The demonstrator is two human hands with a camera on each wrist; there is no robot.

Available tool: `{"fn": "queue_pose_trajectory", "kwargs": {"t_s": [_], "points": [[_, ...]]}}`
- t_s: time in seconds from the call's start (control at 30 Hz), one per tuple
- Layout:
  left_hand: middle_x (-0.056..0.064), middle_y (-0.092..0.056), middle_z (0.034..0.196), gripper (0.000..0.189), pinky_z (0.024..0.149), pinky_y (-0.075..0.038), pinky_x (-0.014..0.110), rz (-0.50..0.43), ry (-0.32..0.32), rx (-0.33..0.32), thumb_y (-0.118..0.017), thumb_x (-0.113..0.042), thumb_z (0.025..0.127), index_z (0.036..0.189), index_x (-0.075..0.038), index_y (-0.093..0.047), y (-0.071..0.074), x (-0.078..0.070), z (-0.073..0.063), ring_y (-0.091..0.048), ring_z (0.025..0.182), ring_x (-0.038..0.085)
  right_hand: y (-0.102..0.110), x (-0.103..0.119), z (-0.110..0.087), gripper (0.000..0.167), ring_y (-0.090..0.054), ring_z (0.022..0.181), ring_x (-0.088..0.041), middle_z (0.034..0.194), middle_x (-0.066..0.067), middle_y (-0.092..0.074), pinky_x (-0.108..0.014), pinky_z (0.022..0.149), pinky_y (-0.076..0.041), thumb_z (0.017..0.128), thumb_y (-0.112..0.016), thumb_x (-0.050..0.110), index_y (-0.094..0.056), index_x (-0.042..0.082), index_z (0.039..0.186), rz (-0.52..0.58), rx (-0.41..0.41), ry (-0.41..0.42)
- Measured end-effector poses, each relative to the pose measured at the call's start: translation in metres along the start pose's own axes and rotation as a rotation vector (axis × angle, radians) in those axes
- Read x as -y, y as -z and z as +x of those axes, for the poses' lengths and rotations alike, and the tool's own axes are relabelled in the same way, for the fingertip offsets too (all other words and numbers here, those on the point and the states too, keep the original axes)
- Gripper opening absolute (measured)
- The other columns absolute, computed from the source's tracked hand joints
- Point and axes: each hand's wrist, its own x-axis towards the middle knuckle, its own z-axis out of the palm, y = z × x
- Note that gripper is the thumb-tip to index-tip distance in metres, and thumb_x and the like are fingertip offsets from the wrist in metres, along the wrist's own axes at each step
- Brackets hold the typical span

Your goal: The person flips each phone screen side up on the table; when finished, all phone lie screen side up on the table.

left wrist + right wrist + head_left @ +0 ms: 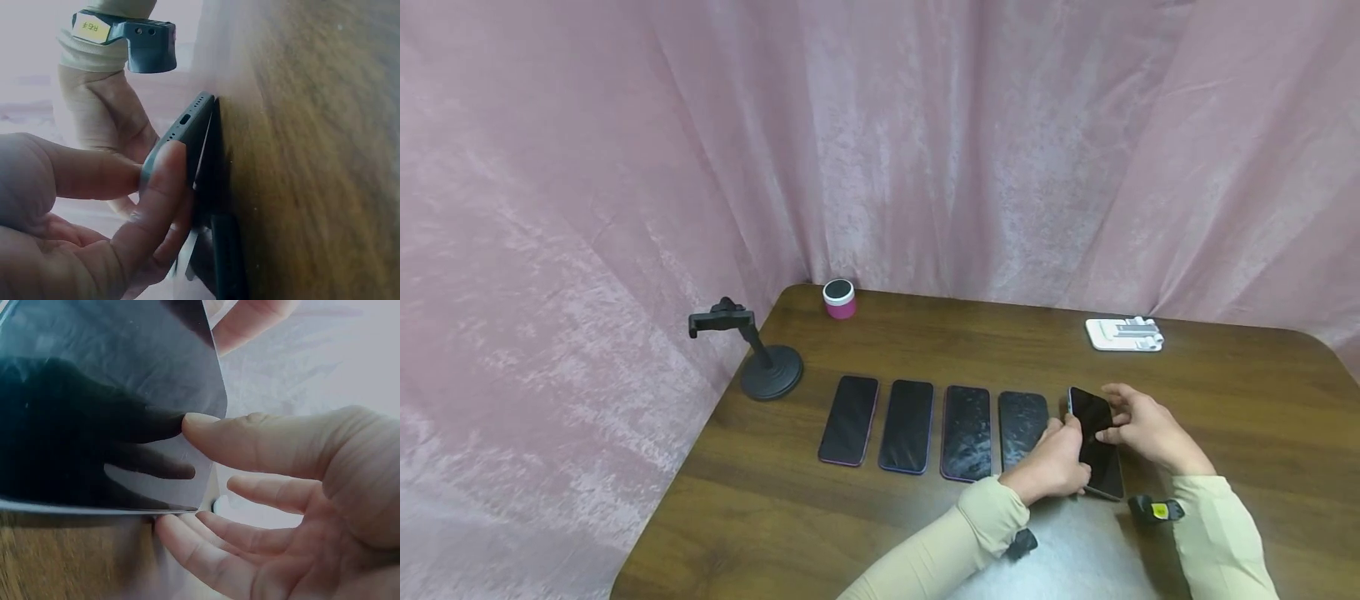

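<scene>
A dark smartphone at the right end of a row is held between both hands, tilted off the wooden table in the left wrist view. My left hand grips its left side, with thumb and fingers on either face near the end with the charging port. On the opposite side, my right hand pinches the phone. Its thumb lies on the glossy screen, and its other fingers reach under the edge. Just left of this phone lies another dark phone, partly hidden by my left hand.
Further left, three phones lie side by side on the table. A black phone stand occupies the left edge. Behind are a pink and white round jar and a white folding stand. Pink curtains enclose the back.
</scene>
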Motion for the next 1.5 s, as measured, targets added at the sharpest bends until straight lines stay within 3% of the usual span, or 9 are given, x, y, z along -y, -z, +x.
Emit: {"fn": "queue_pose_trajectory", "kwargs": {"t_s": [0.1, 0.27, 0.43, 0.63, 0.9, 1.2, 1.3, 1.5], "points": [[0.008, -0.053, 0.124, 0.074, 0.079, -0.045, 0.015, 0.024, 0.017, 0.004, -0.077, -0.011, 0.08, 0.147, -0.002, -0.045, 0.001, -0.0011, 0.0008, -0.059, 0.102, 0.012, 0.0005, 0.0011, 0.0021, 0.071, -0.067, 0.095, -0.043, 0.125, -0.041, -0.054, -0.049, 0.077, -0.055, 0.076, -0.079, -0.001, -0.043, -0.018, 0.135, -0.009, 0.005, -0.01], [0.009, -0.05, 0.118, 0.066, 0.074, -0.049, 0.019, 0.075, 0.035, -0.008, -0.077, -0.012, 0.08, 0.14, -0.003, -0.051, -0.0003, -0.0028, 0.002, -0.062, 0.095, 0.014, 0.0018, 0.0031, 0.0037, 0.069, -0.065, 0.095, -0.044, 0.126, -0.04, -0.054, -0.052, 0.077, -0.054, 0.076, -0.079, -0.004, -0.044, -0.018, 0.134, -0.023, 0.012, -0.032], [0.007, -0.047, 0.11, 0.056, 0.068, -0.048, 0.02, 0.073, 0.007, -0.025, -0.077, -0.011, 0.078, 0.13, -0.005, -0.057, -0.0009, -0.0017, 0.0026, -0.061, 0.086, 0.014, 0.0033, 0.0032, 0.0047, 0.069, -0.067, 0.092, -0.043, 0.121, -0.04, -0.056, -0.048, 0.074, -0.054, 0.074, -0.077, -0.007, -0.043, -0.019, 0.133, -0.019, 0.008, -0.022], [0.006, -0.046, 0.107, 0.041, 0.067, -0.048, 0.023, 0.026, 0.019, -0.024, -0.076, -0.011, 0.079, 0.116, -0.01, -0.06, -0.002, -0.0021, 0.0021, -0.058, 0.083, 0.016, 0.0024, 0.0041, 0.0055, 0.068, -0.065, 0.083, -0.033, 0.102, -0.03, -0.065, -0.04, 0.067, -0.053, 0.074, -0.076, -0.007, -0.044, -0.018, 0.132, -0.018, 0.016, -0.051], [0.004, -0.052, 0.106, 0.048, 0.074, -0.05, 0.026, -0.018, 0.019, -0.024, -0.078, -0.023, 0.082, 0.126, -0.013, -0.059, 0.0, -0.0036, 0.0001, -0.057, 0.089, 0.013, 0.0013, 0.0057, 0.0046, 0.065, -0.063, 0.077, -0.029, 0.11, -0.038, -0.058, -0.038, 0.059, -0.054, 0.076, -0.072, -0.007, -0.042, -0.019, 0.132, 0.002, 0.033, -0.094], [0.002, -0.061, 0.113, 0.06, 0.082, -0.049, 0.024, -0.049, 0.011, -0.026, -0.078, -0.028, 0.082, 0.137, -0.02, -0.056, -0.0004, -0.0035, -0.005, -0.06, 0.1, 0.011, -0.0038, 0.0063, 0.0032, 0.063, -0.06, 0.067, -0.025, 0.104, -0.036, -0.057, -0.039, 0.053, -0.053, 0.075, -0.069, -0.006, -0.043, -0.02, 0.13, -0.033, 0.019, -0.088], [0.001, -0.064, 0.113, 0.059, 0.083, -0.048, 0.023, -0.038, -0.015, -0.035, -0.077, -0.029, 0.082, 0.137, -0.018, -0.056, -0.0001, -0.0031, -0.0056, -0.06, 0.102, 0.01, -0.0039, 0.0068, 0.0036, 0.063, -0.06, 0.071, -0.029, 0.104, -0.036, -0.057, -0.039, 0.055, -0.053, 0.075, -0.07, -0.006, -0.043, -0.02, 0.13, -0.056, 0.014, -0.089], [-0.001, -0.067, 0.102, 0.045, 0.077, -0.047, 0.022, 0.016, -0.051, -0.028, -0.077, -0.031, 0.083, 0.122, -0.017, -0.06, -0.0007, -0.0034, -0.0048, -0.062, 0.096, 0.009, -0.0045, 0.0069, 0.0029, 0.062, -0.057, 0.088, -0.044, 0.106, -0.039, -0.053, -0.042, 0.061, -0.053, 0.075, -0.071, -0.005, -0.044, -0.02, 0.128, -0.102, 0.008, -0.092]]}}
